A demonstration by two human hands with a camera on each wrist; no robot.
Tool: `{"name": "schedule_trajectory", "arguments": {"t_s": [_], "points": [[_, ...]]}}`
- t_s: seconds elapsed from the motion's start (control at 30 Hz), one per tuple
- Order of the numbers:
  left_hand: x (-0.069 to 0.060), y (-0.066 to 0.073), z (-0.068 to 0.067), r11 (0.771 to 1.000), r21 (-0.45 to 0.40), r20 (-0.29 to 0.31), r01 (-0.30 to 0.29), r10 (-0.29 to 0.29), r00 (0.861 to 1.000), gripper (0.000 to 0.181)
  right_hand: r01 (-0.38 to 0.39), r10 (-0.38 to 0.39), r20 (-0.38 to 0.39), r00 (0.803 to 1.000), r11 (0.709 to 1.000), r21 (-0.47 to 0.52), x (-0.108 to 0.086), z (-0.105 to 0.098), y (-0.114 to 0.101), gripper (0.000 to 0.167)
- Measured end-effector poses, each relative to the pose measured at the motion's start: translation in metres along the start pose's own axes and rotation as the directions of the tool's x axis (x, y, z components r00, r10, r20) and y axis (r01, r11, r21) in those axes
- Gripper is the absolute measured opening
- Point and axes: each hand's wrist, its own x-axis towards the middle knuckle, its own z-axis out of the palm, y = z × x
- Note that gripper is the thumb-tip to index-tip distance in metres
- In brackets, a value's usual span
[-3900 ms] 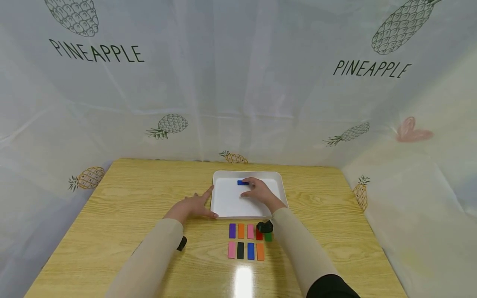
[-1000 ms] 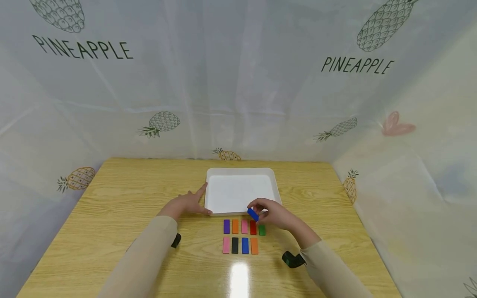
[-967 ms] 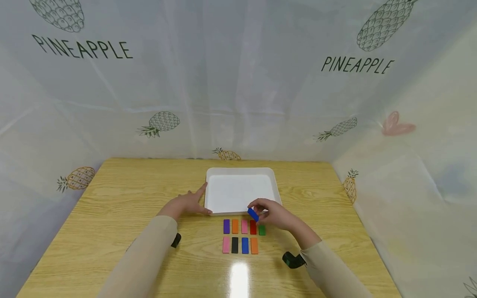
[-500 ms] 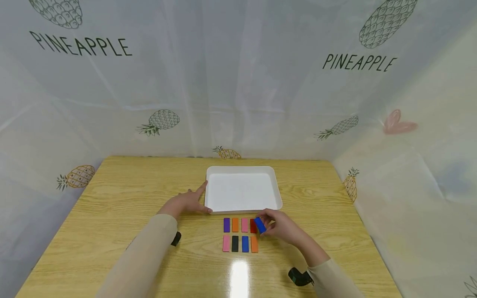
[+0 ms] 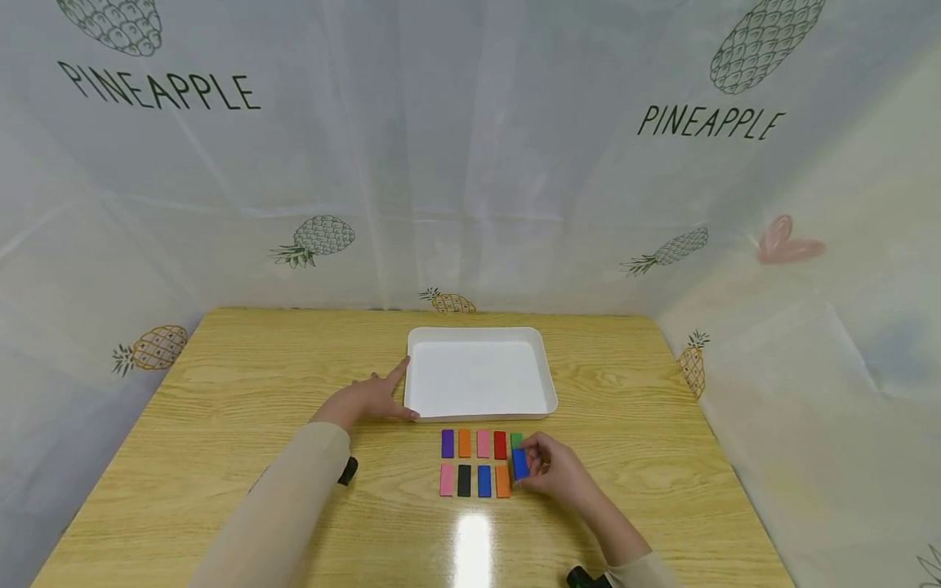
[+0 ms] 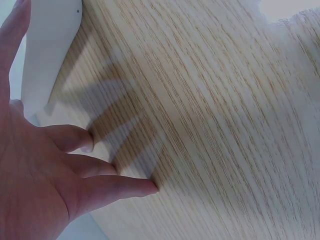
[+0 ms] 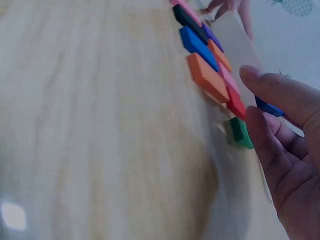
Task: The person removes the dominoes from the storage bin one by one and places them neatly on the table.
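My right hand [image 5: 556, 472] pinches a small flat blue block [image 5: 520, 465] between thumb and fingers, at the right end of the front row of coloured blocks. Just behind it lies a green block [image 5: 517, 440], partly covered. The orange block [image 5: 503, 481] is at its left. In the right wrist view, part of the held blue block [image 7: 270, 108] shows between the fingers. My left hand [image 5: 371, 398] has its fingers spread, the index finger and thumb touching the left side of a white tray [image 5: 478, 376]. In the left wrist view the other fingertips [image 6: 150, 187] rest on the table.
The back row also has purple [image 5: 448, 443], orange [image 5: 465, 443], pink [image 5: 483, 443] and red [image 5: 500, 445] blocks. Pink [image 5: 446, 480], black [image 5: 464, 481] and blue [image 5: 484, 481] blocks fill the front row. A printed curtain hangs behind the wooden table [image 5: 294, 351].
My right hand took the blue block from the tray's far part, carried it over the tray's front edge, and lowered it to the front row's right end. The left hand stayed at the tray.
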Motion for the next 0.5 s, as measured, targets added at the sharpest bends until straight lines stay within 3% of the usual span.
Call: {"name": "schedule_trajectory", "arguments": {"t_s": [0.2,0.5], "points": [[0.001,0.001,0.000,1.000,-0.007,0.000,0.009,-0.009,1.000,0.112,0.001,-0.001,-0.013,1.000,0.999,-0.038,-0.008,0.005,0.009,0.048],[0.000,0.001,0.000,1.000,-0.011,0.003,0.009,-0.009,1.000,0.111,0.057,-0.053,0.035,0.998,0.992,-0.110,-0.013,0.007,0.016,0.046]]}}
